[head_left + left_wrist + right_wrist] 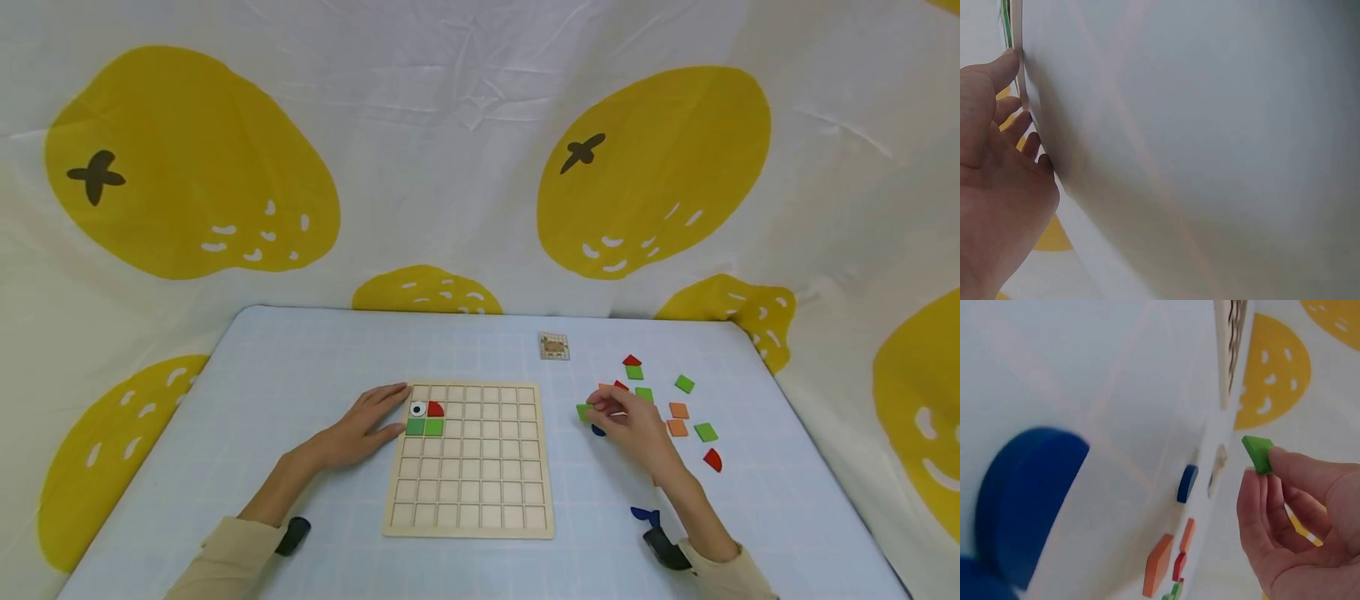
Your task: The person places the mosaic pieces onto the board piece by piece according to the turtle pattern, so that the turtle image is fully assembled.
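Observation:
A wooden grid board (468, 532) lies on the table. Its upper left cells hold an eye tile (417, 408), a red quarter-circle tile (436, 408) and two green square tiles (433, 427) below them. My left hand (356, 435) rests at the board's left edge, thumb and fingertips right at the rim, fingers extended. To the right of the board, my right hand (636, 427) pinches a green square tile (1258, 453) between thumb and fingertips, above the table. Beneath that hand, a dark blue rounded piece (597, 431) is partly hidden.
Scattered around the right hand are loose green squares (684, 383), orange squares (678, 427) and red quarter-circles (713, 459). Blue pieces (645, 515) lie near the right wrist. A small picture card (554, 346) lies beyond the board. A fruit-print cloth (450, 183) hangs behind the table.

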Tool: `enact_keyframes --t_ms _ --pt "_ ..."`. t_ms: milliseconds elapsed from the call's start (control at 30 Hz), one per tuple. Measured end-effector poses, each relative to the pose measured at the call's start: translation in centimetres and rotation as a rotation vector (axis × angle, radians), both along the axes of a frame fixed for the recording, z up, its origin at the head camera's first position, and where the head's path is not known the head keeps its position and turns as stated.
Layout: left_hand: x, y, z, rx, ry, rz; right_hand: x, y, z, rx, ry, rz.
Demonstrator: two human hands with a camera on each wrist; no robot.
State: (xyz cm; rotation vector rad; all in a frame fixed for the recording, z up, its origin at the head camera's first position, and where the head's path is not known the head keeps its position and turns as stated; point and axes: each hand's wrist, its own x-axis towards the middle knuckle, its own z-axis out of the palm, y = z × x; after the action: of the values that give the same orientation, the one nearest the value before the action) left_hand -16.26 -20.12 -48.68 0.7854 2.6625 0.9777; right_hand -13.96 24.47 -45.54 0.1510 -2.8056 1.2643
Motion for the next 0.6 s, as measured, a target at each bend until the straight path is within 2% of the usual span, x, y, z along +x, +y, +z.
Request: enact_keyframes --t_ms 233,600 --pt "0.1 0.0 0.1 -0.005 -0.011 0.002 -0.7 -2.4 -0.1 -0.028 -0.004 0.02" --pt "0.0 0.0 0.0 -0.012 -0.007 0.004 -1.7 -6.1 -0.2 -0.139 0.003 0.12"
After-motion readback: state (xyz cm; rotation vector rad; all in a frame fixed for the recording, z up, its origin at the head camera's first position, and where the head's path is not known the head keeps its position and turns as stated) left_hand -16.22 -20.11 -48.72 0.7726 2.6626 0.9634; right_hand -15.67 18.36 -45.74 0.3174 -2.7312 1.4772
